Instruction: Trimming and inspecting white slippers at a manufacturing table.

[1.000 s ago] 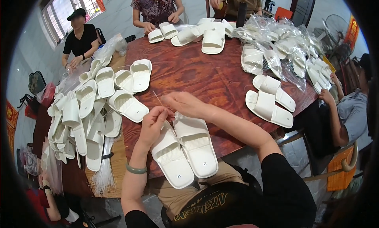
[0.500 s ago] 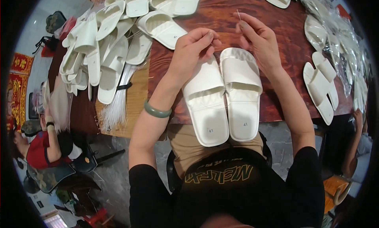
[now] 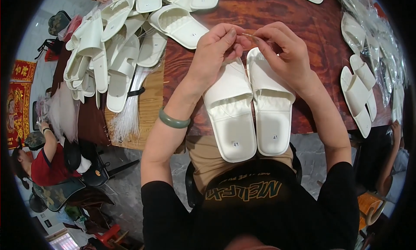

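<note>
Two white slippers lie side by side at the table's front edge: a left slipper [image 3: 236,137] and a right slipper [image 3: 274,131]. Above their toe ends, my left hand [image 3: 216,48] and my right hand [image 3: 284,50] come close together, each closed in a pinch. A thin pale strand [image 3: 247,34] runs between their fingertips; its ends are hidden by the fingers. A fine clear line also shows across the left slipper's opening. My left wrist wears a green bangle [image 3: 174,120].
A heap of white slippers [image 3: 104,46] is at the left, with a tied bundle of white plastic strands [image 3: 125,120] beside it. To the right lie another pair of slippers [image 3: 359,98] and clear-bagged slippers [image 3: 385,55]. A person in red [image 3: 43,163] sits at far left.
My right hand has moved left and down, bringing its fingertips to my left hand's, and the thin strand now lies between them. The two slippers have spread slightly apart at the heels.
</note>
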`<state>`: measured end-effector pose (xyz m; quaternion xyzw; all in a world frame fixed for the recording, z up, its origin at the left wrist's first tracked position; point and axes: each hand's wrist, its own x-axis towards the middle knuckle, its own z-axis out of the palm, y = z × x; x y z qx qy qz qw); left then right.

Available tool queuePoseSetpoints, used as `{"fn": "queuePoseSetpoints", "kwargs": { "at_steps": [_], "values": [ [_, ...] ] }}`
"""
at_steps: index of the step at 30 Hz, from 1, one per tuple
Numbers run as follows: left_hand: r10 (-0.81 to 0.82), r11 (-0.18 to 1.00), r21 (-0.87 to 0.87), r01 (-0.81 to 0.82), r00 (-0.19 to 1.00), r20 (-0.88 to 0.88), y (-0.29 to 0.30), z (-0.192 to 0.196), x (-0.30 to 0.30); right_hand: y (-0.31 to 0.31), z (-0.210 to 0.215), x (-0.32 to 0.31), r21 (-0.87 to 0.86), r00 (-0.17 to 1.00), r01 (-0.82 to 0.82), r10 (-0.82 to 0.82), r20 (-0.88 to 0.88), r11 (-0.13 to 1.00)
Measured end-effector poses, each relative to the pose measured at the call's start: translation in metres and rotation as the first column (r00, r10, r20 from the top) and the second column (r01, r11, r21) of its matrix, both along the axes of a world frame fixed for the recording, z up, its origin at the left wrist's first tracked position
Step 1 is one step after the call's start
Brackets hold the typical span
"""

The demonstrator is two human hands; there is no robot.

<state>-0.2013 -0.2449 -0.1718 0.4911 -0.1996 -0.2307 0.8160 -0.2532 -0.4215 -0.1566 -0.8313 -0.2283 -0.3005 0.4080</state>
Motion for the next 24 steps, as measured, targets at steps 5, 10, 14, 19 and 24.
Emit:
{"fn": "queuePoseSetpoints", "kwargs": {
  "at_steps": [5,10,14,19,24],
  "values": [
    [-0.019,0.999,0.028,0.018,1.0,0.024,0.0,0.0015,0.0004,0.0038,-0.0018,0.0004,-0.049,0.998,0.019,-0.016,0.054,0.999],
    [-0.028,0.999,0.044,0.025,0.997,0.067,-0.0016,-0.0015,0.0002,0.0027,-0.0025,0.0017,-0.083,0.995,0.058,-0.051,0.084,0.995],
    [-0.045,0.998,0.045,0.04,0.994,0.098,-0.0006,-0.0024,0.0002,0.0029,-0.0023,0.0014,-0.09,0.995,0.059,-0.051,0.084,0.994],
    [-0.031,0.997,0.071,0.022,0.991,0.129,-0.0007,-0.0011,-0.0028,0.0053,-0.0021,0.0003,-0.085,0.994,0.064,-0.057,0.088,0.994],
    [-0.042,0.993,0.12,0.02,0.981,0.187,-0.0032,-0.0023,-0.0048,0.0045,-0.0043,0.0023,-0.078,0.994,0.054,-0.046,0.096,0.996]
  ]
}}
